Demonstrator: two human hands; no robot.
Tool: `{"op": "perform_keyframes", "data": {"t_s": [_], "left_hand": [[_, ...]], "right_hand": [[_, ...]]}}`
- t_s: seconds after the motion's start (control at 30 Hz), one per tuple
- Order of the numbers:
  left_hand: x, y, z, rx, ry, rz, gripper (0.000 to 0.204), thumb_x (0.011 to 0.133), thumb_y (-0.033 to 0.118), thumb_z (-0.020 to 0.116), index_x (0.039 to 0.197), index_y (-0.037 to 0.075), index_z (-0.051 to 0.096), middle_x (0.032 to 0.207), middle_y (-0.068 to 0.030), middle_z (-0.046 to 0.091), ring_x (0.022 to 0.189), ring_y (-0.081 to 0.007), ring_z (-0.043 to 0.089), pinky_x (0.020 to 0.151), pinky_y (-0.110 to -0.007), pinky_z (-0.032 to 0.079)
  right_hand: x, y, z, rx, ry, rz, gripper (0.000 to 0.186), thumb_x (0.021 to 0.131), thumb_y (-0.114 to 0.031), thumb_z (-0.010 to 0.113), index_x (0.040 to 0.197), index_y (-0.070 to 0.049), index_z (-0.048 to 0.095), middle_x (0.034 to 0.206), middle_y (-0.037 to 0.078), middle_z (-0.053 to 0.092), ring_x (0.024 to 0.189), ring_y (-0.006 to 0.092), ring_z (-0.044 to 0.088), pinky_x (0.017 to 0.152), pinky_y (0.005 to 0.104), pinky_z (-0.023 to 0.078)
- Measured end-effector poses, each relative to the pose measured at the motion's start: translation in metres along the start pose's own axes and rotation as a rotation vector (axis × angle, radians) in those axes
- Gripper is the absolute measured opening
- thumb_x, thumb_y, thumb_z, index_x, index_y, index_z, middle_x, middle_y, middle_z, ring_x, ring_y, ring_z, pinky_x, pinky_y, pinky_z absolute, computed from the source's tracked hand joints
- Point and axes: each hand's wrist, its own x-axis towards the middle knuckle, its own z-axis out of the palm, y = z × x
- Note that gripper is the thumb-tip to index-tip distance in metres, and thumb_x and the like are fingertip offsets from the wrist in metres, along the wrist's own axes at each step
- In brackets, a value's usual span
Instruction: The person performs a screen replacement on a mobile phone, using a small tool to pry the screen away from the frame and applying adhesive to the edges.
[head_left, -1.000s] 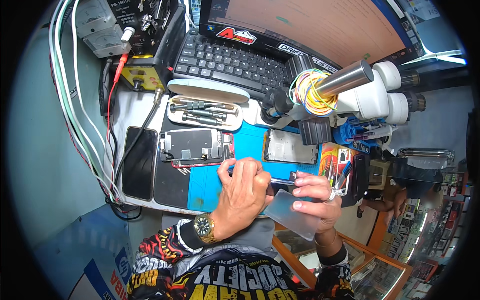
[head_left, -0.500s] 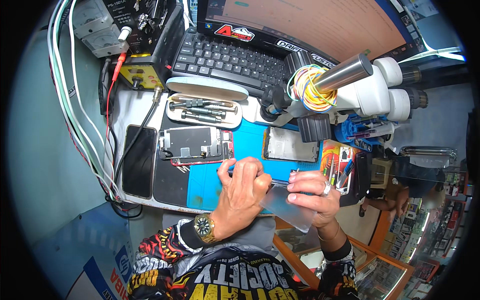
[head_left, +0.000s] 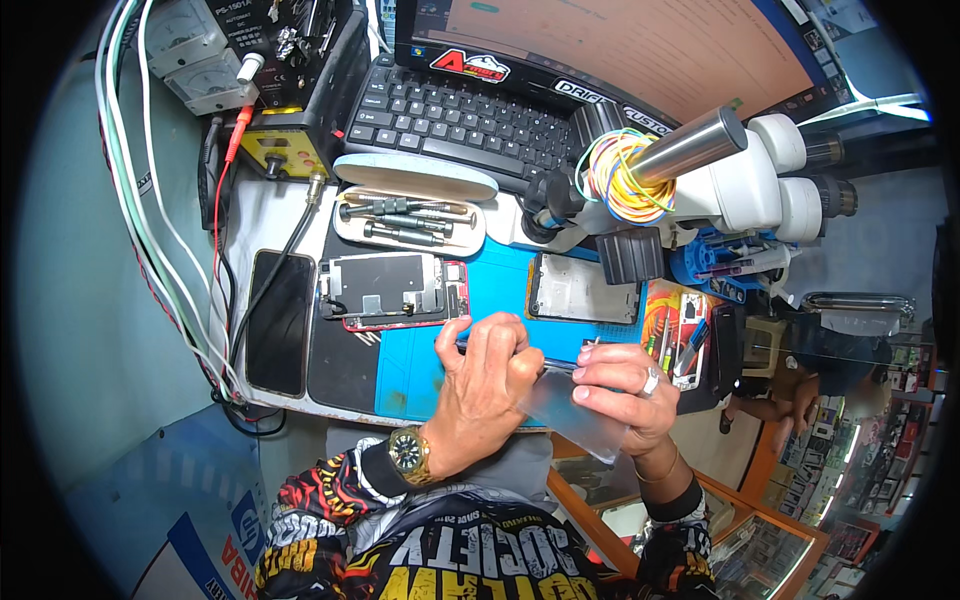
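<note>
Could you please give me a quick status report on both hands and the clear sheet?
Left hand gripping thin tool. Right hand pinching clear sheet above blue mat. Nothing in the way.

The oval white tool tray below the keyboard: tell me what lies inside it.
Inside the oval white tool tray lie several slim dark-handled metal screwdrivers, roughly side by side. A pale oval lid covers the tray's far edge, hiding whatever sits beneath it.

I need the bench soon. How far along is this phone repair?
Done: the opened phone lies stripped on the blue mat, its bare frame beside it. In hand: the left hand works a thin tool at a clear film sheet held by the right hand. Left: nothing is reassembled; the dark phone lies untouched.
</note>
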Motion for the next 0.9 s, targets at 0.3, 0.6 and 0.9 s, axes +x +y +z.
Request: {"op": "perform_keyframes", "data": {"t_s": [0.3,0.6,0.9], "left_hand": [[-0.003,-0.002,0.001,0.041,0.016,0.029,0.037,0.081,0.009,0.069,0.112,0.017,0.050,0.109,-0.0053,0.054,0.116,-0.0236,0.058,0.104,-0.051,0.024],[-0.007,-0.005,0.003,0.060,0.031,0.027,0.044,0.077,0.006,0.072,0.113,0.018,0.050,0.109,-0.0052,0.054,0.116,-0.0246,0.058,0.102,-0.051,0.025],[-0.008,-0.006,0.000,0.043,0.029,0.030,0.062,0.068,0.022,0.089,0.116,0.015,0.049,0.112,-0.0060,0.055,0.114,-0.0270,0.059,0.100,-0.054,0.029]], "right_hand": [[0.001,0.000,-0.003,-0.121,-0.045,-0.084,0.031,0.070,-0.012,0.077,0.099,-0.002,0.075,0.095,0.011,0.073,0.090,0.0287,0.072,0.072,0.0361,0.061],[0.002,-0.004,-0.008,-0.202,-0.095,-0.121,0.032,0.071,-0.009,0.075,0.100,0.002,0.073,0.092,0.011,0.072,0.088,0.0294,0.072,0.069,0.0344,0.061],[0.009,-0.007,-0.013,-0.035,-0.115,0.168,0.029,0.070,0.003,0.082,0.098,0.002,0.075,0.090,0.013,0.074,0.083,0.0297,0.072,0.075,0.0374,0.057]]}}
